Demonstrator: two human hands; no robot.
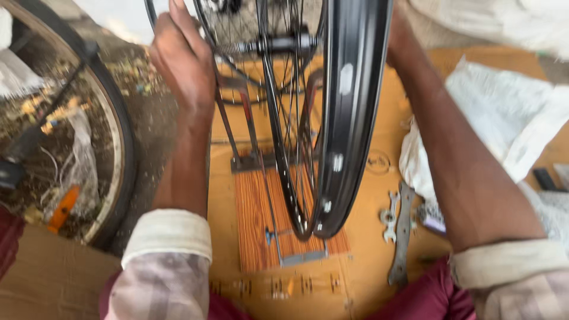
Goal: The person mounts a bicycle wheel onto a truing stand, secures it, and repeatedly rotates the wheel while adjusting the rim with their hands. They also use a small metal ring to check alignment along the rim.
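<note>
— Wheel? Where?
— Black rim [349, 118] upright in a stand on a wooden board [261, 219].
— Hands?
— Left hand [181, 59] fingers curl around the spokes [284, 118]; right hand hidden behind the rim, grip unclear. Wrenches [400, 228] lie near.

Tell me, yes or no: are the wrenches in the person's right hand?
No. The wrenches lie on the cardboard beside the wheel, under the right forearm, with no hand on them.
</note>
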